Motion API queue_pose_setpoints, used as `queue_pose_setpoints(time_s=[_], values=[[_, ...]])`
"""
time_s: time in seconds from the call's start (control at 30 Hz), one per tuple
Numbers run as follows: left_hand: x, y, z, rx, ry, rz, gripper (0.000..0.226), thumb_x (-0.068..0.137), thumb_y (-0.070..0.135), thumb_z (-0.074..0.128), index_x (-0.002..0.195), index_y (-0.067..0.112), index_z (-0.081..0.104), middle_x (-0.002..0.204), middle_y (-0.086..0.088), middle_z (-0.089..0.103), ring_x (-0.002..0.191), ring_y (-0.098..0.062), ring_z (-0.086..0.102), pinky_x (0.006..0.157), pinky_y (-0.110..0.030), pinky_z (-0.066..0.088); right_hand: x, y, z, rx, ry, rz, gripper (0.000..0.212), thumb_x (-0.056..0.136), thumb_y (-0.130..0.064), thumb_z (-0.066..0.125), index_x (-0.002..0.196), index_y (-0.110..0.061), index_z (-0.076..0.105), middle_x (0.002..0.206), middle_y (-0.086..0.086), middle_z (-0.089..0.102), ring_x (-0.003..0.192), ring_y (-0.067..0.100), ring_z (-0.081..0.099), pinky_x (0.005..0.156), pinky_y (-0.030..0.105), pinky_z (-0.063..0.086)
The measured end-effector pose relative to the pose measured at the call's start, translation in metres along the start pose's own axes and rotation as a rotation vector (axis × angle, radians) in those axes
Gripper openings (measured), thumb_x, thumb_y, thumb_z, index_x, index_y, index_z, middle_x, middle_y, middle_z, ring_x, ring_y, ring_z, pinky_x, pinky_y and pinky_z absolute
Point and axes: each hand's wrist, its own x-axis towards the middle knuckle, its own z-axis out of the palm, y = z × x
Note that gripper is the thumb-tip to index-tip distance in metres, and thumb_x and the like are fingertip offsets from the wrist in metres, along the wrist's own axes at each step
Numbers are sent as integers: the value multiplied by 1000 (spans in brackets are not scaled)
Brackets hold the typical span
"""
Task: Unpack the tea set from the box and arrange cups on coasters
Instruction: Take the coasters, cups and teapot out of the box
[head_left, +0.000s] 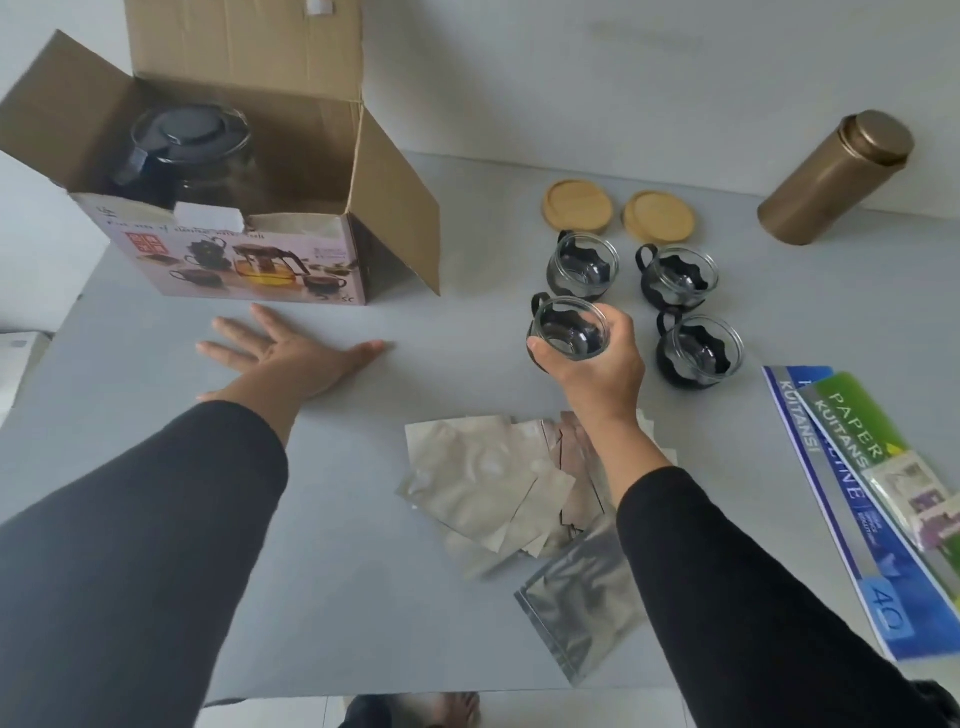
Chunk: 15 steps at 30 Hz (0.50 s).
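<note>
Box (244, 260): it stands at your far left on the grey table (363, 597), flaps open, printed long side facing you, running left to right.
Teapot (192, 150): upright inside the box at its left end, dark lid on top.
Left hand (291, 358): your palm lies flat on the table just before the box, fingers spread, holding nothing.
Foil pouches (493, 483): a loose pile near you, under your right forearm.
Right hand (597, 358): your fingers curl round a glass cup (569, 327), mouth up, handle pointing far-left.
Other cups (678, 275): three upright, just right of it.
Coasters (577, 203): two wooden, bare, behind the cups.
Canister (836, 176): gold, far right.
</note>
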Motion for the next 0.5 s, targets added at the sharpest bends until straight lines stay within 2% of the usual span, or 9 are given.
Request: queue_pose_setpoints(time_s=[0.27,0.4,0.5], values=[[2,2,2,38,28,-23,146,41,97,46,148,25,-22,155,-8,-28,141,-40,-25,112,-63,-2,15,19,-12,3,-25,6,70,63,-26,85,122,-17,48,109,-12,54,97,5,52,74,1,36],[4,2,2,45,37,-30,145,43,96,48,148,25,-22,155,-8,-28,141,-40,-24,113,-61,-2,17,20,-14,5,-54,-15,78,65,-23,84,130,-16,42,115,-12,48,105,6,48,89,15,38],[4,1,3,43,51,-28,146,42,96,48,148,25,-22,155,-8,-28,141,-39,-24,113,-61,-2,16,19,-17,-1,-86,-36,92,65,-26,84,140,-19,33,125,-9,45,114,6,44,98,20,35]])
